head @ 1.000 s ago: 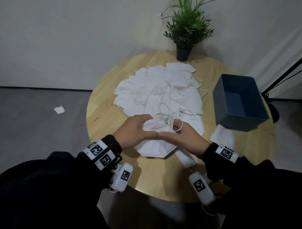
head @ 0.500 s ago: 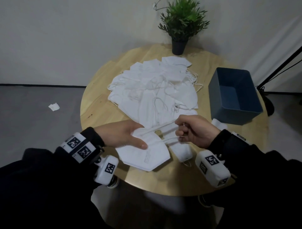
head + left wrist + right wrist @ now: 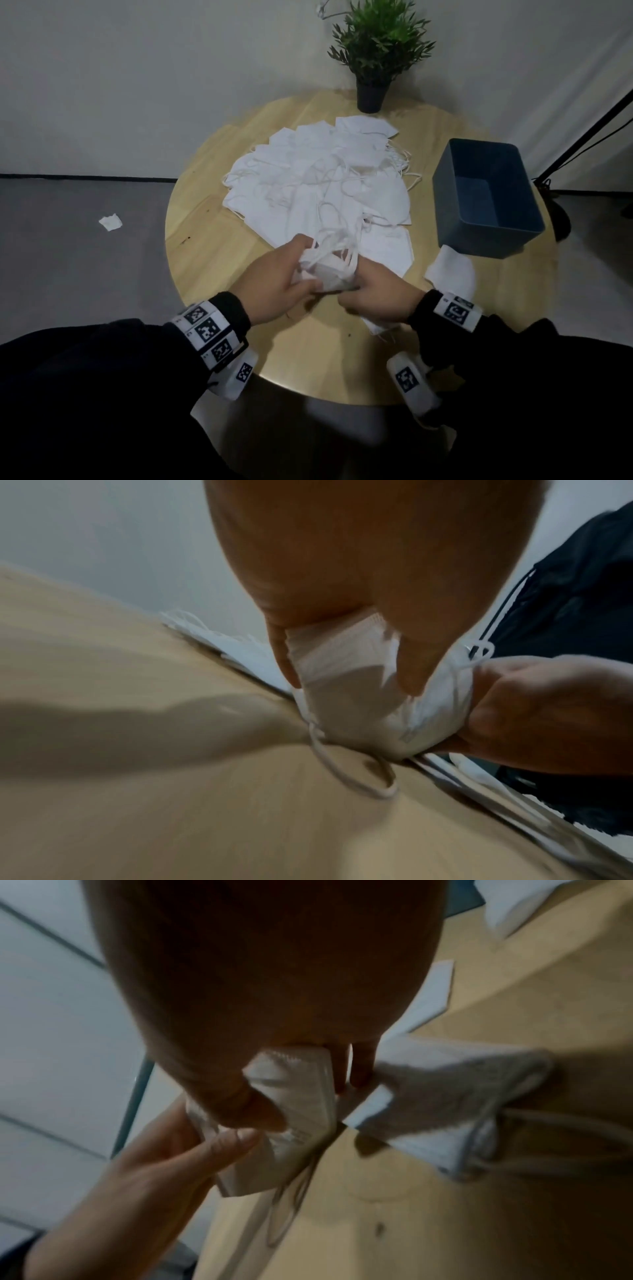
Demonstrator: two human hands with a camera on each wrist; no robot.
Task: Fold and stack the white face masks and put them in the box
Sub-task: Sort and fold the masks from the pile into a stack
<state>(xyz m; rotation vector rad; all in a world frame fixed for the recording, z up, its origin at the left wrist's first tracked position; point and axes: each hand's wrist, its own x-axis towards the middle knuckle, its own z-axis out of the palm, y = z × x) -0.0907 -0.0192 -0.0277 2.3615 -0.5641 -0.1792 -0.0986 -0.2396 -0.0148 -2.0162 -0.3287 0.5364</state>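
Both hands hold one folded white face mask [image 3: 329, 274] just above the near part of the round wooden table [image 3: 212, 240]. My left hand [image 3: 274, 274] pinches its left side, thumb and fingers curled on it [image 3: 346, 680]. My right hand [image 3: 373, 294] grips its right side [image 3: 294, 1102], the ear loops bunched on top. A loose pile of white masks [image 3: 318, 178] covers the table's middle. The dark blue box [image 3: 486, 205] stands at the right and looks empty. A folded mask [image 3: 452, 270] lies in front of the box; another [image 3: 376, 325] lies under my right wrist.
A potted green plant [image 3: 373, 58] stands at the table's far edge. A white scrap [image 3: 110, 222] lies on the grey floor to the left. A black stand leg [image 3: 589, 126] leans at the far right. An ear loop [image 3: 352, 775] trails on the bare wood.
Half a second ago the mask lay flat with my right hand pulling its loops to the right. Now both hands have come together and the mask is bunched and folded between them.
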